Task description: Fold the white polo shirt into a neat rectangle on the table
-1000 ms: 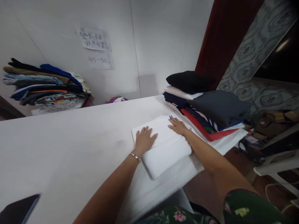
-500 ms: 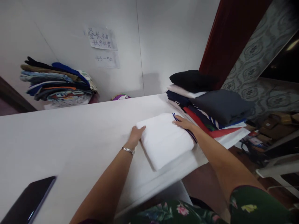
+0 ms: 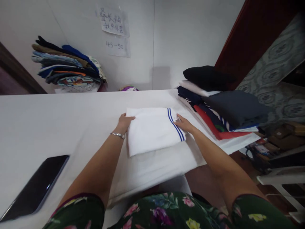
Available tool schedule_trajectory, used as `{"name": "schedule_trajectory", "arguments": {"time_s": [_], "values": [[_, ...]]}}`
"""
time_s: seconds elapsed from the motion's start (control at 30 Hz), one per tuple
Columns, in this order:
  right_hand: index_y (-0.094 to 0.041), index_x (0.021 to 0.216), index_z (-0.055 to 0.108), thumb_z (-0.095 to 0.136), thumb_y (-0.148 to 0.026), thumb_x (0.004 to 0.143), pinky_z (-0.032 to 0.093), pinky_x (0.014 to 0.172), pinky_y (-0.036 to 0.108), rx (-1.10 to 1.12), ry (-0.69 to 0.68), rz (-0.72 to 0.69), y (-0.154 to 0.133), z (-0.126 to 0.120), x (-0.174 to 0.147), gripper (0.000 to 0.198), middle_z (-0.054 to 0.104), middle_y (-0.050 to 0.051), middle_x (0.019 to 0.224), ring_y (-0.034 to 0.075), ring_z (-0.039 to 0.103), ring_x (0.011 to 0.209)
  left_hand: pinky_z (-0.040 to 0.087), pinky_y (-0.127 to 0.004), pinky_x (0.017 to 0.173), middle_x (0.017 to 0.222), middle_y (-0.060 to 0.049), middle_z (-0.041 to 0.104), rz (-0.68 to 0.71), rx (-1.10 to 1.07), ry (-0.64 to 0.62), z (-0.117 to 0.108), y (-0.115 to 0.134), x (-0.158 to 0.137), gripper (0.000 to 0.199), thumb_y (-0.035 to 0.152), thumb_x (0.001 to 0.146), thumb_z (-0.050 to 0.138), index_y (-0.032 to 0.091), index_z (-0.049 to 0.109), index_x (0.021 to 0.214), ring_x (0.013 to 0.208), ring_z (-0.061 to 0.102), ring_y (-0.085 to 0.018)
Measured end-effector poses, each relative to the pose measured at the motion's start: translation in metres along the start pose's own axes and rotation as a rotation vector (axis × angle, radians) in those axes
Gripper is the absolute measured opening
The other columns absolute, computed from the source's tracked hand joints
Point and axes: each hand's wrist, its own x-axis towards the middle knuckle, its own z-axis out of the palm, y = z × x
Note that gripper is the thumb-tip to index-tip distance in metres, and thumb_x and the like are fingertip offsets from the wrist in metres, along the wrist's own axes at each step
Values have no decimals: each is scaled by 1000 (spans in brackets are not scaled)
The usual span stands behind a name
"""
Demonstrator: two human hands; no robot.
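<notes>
Folded white garment (image 3: 150,132), qty 1: squared up to table (image 3: 35,127) since earlier frame, twin blue stripes now fully in view.

Loc.: R half of table, nr front edge, stripes running down garment's R side. Underside hidden; can't tell if any edge is raised.

L hand (image 3: 125,123): holding garment's L edge, thumb on top, other fingers mostly hidden past/under edge. Wrist w/ silver bracelet (image 3: 118,135).

R hand (image 3: 184,123): narrow hold on striped R edge, thumb by stripes; remaining fingertips hard to make out.

Phone (image 3: 37,187), dark screen: toward table's front L corner, well apart from garment; its lower L tip meets edge of view.

R clothes stack (image 3: 238,108): at table's R end, covering far R corner. Charcoal, black, navy, red pcs. visible; lower layers partly covered, count n/a.

L clothes stack (image 3: 69,65): past table's far edge, L side; support hidden.

Purple bundle (image 3: 130,88): past far edge, nr ctr; only top shows.

Paper signs (image 3: 116,46), qty 2, on wall: lower reads "45-50"; upper handwritten, a bit blurred.

White chair (image 3: 278,176): off table's R end, cut off by view. Boxes (image 3: 281,131) behind: dim, contents unclear.
</notes>
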Motion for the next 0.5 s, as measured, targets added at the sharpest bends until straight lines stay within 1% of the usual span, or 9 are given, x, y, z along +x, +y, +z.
{"name": "schedule_trajectory", "arguments": {"time_s": [0.03, 0.1, 0.2, 0.27, 0.33, 0.37, 0.4, 0.47, 0.5], "values": [[-21, 149, 33, 61, -45, 82, 32, 112, 38, -15, -13, -25, -7, 10, 6, 76, 44, 8, 148, 24, 41, 136, 54, -42, 81, 109, -18, 69, -23, 23, 24, -12, -2, 4, 57, 12, 60, 76, 6, 57, 114, 96, 67, -28], [-21, 148, 35, 57, -47, 85, 32, 112, 38, -74, -12, -63, -18, 27, 15, 71, 44, 8, 148, 24, 41, 136, 54, -43, 83, 108, -19, 69, -39, 84, 26, -30, -8, 7, 53, 13, 60, 76, 6, 59, 110, 97, 67, -29], [-20, 145, 41, 53, -47, 88, 30, 113, 38, -137, 20, -97, -21, 40, 21, 64, 44, 8, 148, 25, 39, 137, 51, -44, 90, 114, -20, 67, -12, 163, 27, -41, -11, 4, 53, 19, 61, 79, 9, 60, 109, 104, 64, -31], [-20, 143, 44, 54, -46, 87, 31, 113, 37, -75, 47, -102, -17, 42, 20, 62, 45, 8, 148, 24, 41, 136, 45, -46, 98, 123, -22, 62, 12, 220, 51, -43, -10, -1, 58, 27, 63, 80, 9, 59, 114, 115, 59, -33], [-19, 142, 45, 54, -45, 87, 33, 112, 37, 75, 95, -70, -10, 39, 16, 61, 48, 8, 145, 23, 44, 134, 39, -46, 105, 132, -23, 57, 39, 264, 58, -45, -7, -12, 61, 36, 69, 76, 10, 56, 120, 122, 54, -34], [-19, 142, 44, 53, -45, 88, 35, 111, 38, 166, 131, -37, -8, 35, 12, 62, 50, 8, 143, 24, 46, 132, 38, -45, 106, 135, -22, 54, 77, 294, 48, -48, -6, -20, 61, 40, 74, 71, 10, 53, 124, 123, 52, -33], [-18, 143, 43, 52, -46, 88, 37, 109, 40, 250, 173, -2, -5, 31, 7, 62, 52, 10, 141, 24, 48, 130, 36, -44, 107, 138, -20, 52, 143, 335, 34, -51, -6, -29, 60, 44, 79, 65, 11, 51, 128, 125, 51, -31], [-17, 143, 43, 48, -47, 90, 39, 107, 42, 344, 275, 32, -2, 21, -8, 61, 53, 12, 140, 26, 50, 128, 34, -44, 110, 142, -17, 48, 353, 450, 0, -59, -8, -55, 59, 48, 86, 53, 13, 47, 133, 129, 47, -29], [-18, 142, 44, 46, -47, 91, 39, 107, 43, 345, 317, 9, -2, 15, -19, 59, 53, 12, 140, 26, 49, 129, 32, -44, 112, 143, -16, 47, 477, 509, -17, -63, -10, -69, 59, 50, 87, 49, 13, 47, 133, 131, 44, -29]]}}
